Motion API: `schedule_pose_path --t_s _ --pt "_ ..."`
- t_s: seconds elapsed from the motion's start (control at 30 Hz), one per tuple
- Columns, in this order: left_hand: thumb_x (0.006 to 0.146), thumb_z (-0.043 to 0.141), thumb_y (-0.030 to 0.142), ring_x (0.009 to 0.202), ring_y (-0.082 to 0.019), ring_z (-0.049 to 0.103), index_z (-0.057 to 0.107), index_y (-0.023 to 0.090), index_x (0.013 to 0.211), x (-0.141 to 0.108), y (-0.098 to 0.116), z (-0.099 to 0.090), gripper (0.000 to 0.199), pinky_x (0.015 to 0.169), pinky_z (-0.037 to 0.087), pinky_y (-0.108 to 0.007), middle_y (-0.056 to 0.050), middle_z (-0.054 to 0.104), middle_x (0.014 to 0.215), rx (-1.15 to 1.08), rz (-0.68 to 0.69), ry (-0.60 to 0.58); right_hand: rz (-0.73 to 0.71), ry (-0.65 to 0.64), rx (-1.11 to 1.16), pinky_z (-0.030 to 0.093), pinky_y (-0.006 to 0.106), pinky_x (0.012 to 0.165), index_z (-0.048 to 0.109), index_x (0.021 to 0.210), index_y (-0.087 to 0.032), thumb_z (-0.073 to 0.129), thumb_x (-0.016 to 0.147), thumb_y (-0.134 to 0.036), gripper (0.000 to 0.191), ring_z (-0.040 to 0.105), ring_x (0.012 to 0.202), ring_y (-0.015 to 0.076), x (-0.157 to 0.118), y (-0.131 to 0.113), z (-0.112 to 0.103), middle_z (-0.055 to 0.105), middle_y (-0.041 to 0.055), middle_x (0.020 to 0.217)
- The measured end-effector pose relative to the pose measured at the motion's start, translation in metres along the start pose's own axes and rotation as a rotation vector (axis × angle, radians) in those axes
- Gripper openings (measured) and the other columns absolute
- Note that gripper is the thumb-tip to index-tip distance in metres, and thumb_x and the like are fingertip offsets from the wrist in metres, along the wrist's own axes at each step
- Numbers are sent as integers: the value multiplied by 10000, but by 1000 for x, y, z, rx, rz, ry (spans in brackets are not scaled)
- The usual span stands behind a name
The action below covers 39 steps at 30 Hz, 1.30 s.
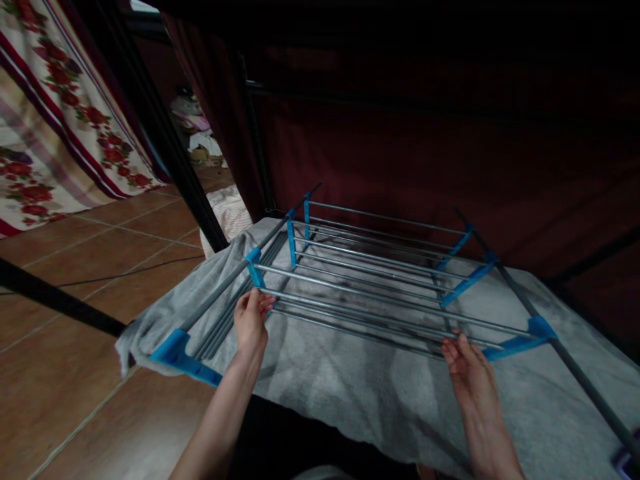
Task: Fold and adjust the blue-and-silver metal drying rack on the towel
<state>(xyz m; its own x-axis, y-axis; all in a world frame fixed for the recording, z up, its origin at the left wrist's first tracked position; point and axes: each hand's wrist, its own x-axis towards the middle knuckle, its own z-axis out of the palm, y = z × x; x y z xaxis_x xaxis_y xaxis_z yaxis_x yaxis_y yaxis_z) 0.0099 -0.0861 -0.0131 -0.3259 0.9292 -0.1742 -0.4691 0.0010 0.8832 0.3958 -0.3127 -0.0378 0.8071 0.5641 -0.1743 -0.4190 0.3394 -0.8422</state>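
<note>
A partly built rack (pixel 340 290) of grey metal tubes with blue plastic brackets lies on a grey blanket (pixel 340 373). My left hand (pixel 251 320) closes its fingers round the left end of a thin metal rod (pixel 360 313), just below a blue bracket (pixel 255 267). Near the rod's other end, my right hand (pixel 470 370) grips it with thumb and fingers, close to the right blue bracket (pixel 517 345). Both rod ends sit near the brackets; whether they are seated in them I cannot tell. Another blue bracket (pixel 183 357) sticks out at the front left.
Several loose grey rods (pixel 227 327) lie in a bundle under the rack's left side. Black bed-frame posts (pixel 165 140) rise at the left, and a dark red curtain (pixel 400 160) hangs behind. A cable (pixel 130 271) crosses the tiled floor (pixel 65 347).
</note>
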Motion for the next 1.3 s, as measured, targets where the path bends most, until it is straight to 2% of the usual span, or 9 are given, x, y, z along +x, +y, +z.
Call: schedule_pose_path --t_s 0.2,0.43,0.57,0.67,0.83,0.97,1.07,1.17,1.3 --pt "825 750 215 623 -104 660 682 141 821 -9 11 8 101 546 501 -178 -12 673 711 -91 -173 -32 17 15 -7 618 211 713 703 765 -208 971 601 -320 333 702 731 99 0 0 0 736 -36 821" --pt "795 769 131 531 -50 569 733 102 848 -9 14 12 70 497 462 -136 12 640 674 -173 -186 -36 51 2 -61 623 240 724 731 822 -219 929 662 -362 292 713 758 117 5 -3 -7 759 -12 908" --pt "767 804 148 534 -51 562 750 95 868 -9 13 12 126 506 459 -143 8 643 674 -169 -180 -40 130 -86 -186 622 277 704 761 870 -206 852 735 -504 340 721 793 167 -2 -1 -8 767 60 911" --pt "788 784 147 526 -52 554 748 93 868 -9 13 11 103 497 449 -147 8 640 665 -170 -188 -40 114 -175 -317 611 319 713 773 902 -195 842 727 -525 380 722 827 210 -17 6 -2 772 88 947" --pt "815 768 157 525 -60 556 738 96 876 -8 13 10 92 503 459 -155 9 637 652 -151 -205 -46 -180 -232 -608 552 334 787 771 935 -211 763 802 -548 362 695 859 221 -46 12 19 769 70 965" --pt "781 805 170 530 -55 555 727 101 858 -8 12 10 130 503 451 -153 15 638 665 -148 -198 -41 -700 -289 -917 489 402 948 739 1042 -226 621 942 -455 277 663 1030 252 -51 11 34 746 92 1065" --pt "729 857 219 535 -57 553 709 108 819 -8 11 11 206 501 438 -156 25 624 656 -148 -172 -49 -1010 -423 -1165 415 469 1049 694 1184 -239 545 1001 -363 267 619 1151 271 -48 15 44 716 101 1195" --pt "655 915 294 547 -61 553 695 115 796 -8 9 10 317 514 433 -161 29 612 650 -130 -140 -71 -1156 -534 -1344 370 501 1087 629 1300 -236 482 1040 -309 307 607 1165 274 -43 22 53 695 105 1263" --pt "566 953 417 563 -74 553 690 119 794 -6 6 8 458 531 416 -183 23 614 653 -65 -83 -90 -1258 -548 -1463 390 496 1054 601 1347 -220 458 1048 -261 335 609 1115 286 -32 27 59 706 115 1218"
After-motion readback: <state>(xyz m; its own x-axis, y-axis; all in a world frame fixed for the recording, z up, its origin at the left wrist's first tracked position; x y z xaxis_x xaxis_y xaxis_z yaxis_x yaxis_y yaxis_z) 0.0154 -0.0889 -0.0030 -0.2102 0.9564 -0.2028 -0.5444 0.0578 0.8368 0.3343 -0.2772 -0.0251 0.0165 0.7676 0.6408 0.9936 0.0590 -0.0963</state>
